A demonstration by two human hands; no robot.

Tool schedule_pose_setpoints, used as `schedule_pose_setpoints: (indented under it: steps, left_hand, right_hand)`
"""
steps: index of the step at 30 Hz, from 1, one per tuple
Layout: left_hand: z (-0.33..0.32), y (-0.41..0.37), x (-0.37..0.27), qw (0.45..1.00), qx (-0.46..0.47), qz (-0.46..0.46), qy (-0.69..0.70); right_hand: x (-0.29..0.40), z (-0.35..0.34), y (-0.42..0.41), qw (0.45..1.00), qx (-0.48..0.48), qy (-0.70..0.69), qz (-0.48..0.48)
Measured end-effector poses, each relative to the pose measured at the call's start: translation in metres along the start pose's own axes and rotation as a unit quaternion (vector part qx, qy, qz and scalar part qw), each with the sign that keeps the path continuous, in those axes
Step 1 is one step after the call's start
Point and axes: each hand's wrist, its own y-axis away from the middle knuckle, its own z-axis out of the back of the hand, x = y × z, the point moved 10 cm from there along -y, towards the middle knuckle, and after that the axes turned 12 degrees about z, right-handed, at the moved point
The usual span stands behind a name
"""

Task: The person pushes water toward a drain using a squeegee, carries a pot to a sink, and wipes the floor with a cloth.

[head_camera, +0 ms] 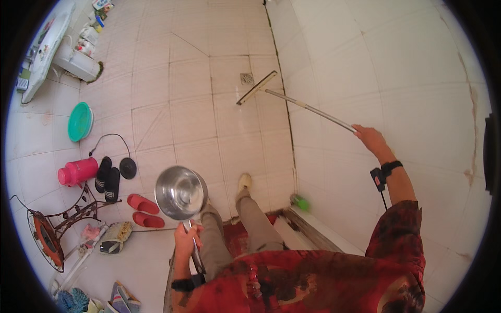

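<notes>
My left hand (187, 236) grips the handle of a stainless steel saucepan (181, 192), held at the left of my legs. The inside of the pan faces up and shows only shiny metal and reflections. At the right, my right hand (370, 140) is closed around the upper end of a squeegee's metal pole (319, 112). The squeegee head (257, 88) lies slantwise on the tiled floor (191, 82), right beside a square floor drain (246, 78). A faint wet sheen shows on the tiles near the head.
Left along the wall are a pedestal sink (49, 49), green basin (80, 122), pink thermos (78, 171), black slippers (107, 180), red slippers (145, 211) and a metal stand (78, 213). A black disc with a cord (128, 168) lies nearby. A green-ended object (300, 202) sits by the right wall.
</notes>
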Motion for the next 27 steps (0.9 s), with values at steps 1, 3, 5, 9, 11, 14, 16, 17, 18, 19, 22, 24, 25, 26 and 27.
schedule_pose_setpoints:
  steps: [1, 3, 5, 9, 11, 14, 16, 17, 18, 19, 22, 24, 25, 26, 27]
  left_hand:
    - [-0.003, 0.001, -0.003, 1.0, 0.005, -0.001, 0.003]
    - [-0.005, 0.007, -0.006, 1.0, 0.007, 0.0, 0.011]
    - [0.0, 0.008, -0.001, 1.0, 0.014, -0.011, 0.008]
    - [-0.005, 0.017, 0.0, 1.0, 0.015, -0.021, 0.0]
    - [-0.005, 0.021, 0.006, 1.0, 0.012, -0.012, -0.013]
    - [-0.013, 0.029, 0.009, 1.0, 0.004, -0.005, 0.004]
    - [-0.02, 0.033, 0.004, 1.0, -0.002, -0.006, 0.015]
    - [-0.024, 0.033, 0.003, 1.0, 0.001, -0.005, 0.02]
    - [-0.027, 0.034, 0.004, 1.0, 0.001, -0.003, 0.024]
    - [-0.03, 0.035, 0.005, 1.0, 0.004, 0.0, 0.028]
    - [-0.038, 0.034, 0.009, 0.999, 0.002, -0.006, 0.032]
    - [-0.044, 0.04, 0.005, 0.999, 0.004, -0.004, 0.04]
    - [-0.047, 0.041, 0.004, 0.999, 0.006, -0.003, 0.044]
    - [-0.048, 0.041, 0.004, 0.999, 0.002, -0.007, 0.05]
    - [-0.048, 0.042, 0.005, 0.999, -0.006, -0.012, 0.045]
  right_hand:
    - [-0.004, 0.003, 0.006, 0.999, 0.014, 0.029, 0.016]
    - [-0.008, 0.009, 0.011, 0.994, 0.044, 0.085, 0.055]
    - [0.008, 0.021, 0.006, 0.987, 0.072, 0.122, 0.073]
    - [0.019, 0.004, -0.012, 0.973, 0.09, 0.161, 0.138]
    - [0.015, -0.01, -0.02, 0.965, 0.083, 0.185, 0.167]
    - [0.009, -0.029, -0.028, 0.955, 0.103, 0.215, 0.176]
    - [-0.011, -0.039, -0.034, 0.958, 0.086, 0.23, 0.147]
    - [-0.021, -0.043, -0.037, 0.959, 0.077, 0.238, 0.131]
    - [-0.029, -0.048, -0.039, 0.964, 0.076, 0.23, 0.107]
    - [-0.03, -0.049, -0.039, 0.958, 0.048, 0.258, 0.116]
    - [-0.04, -0.057, -0.039, 0.949, 0.002, 0.297, 0.108]
    - [-0.038, -0.059, -0.043, 0.951, -0.008, 0.285, 0.123]
    - [-0.032, -0.055, -0.043, 0.951, -0.014, 0.28, 0.129]
    - [-0.022, -0.05, -0.046, 0.95, -0.024, 0.278, 0.142]
    - [-0.008, -0.044, -0.048, 0.947, -0.032, 0.279, 0.157]
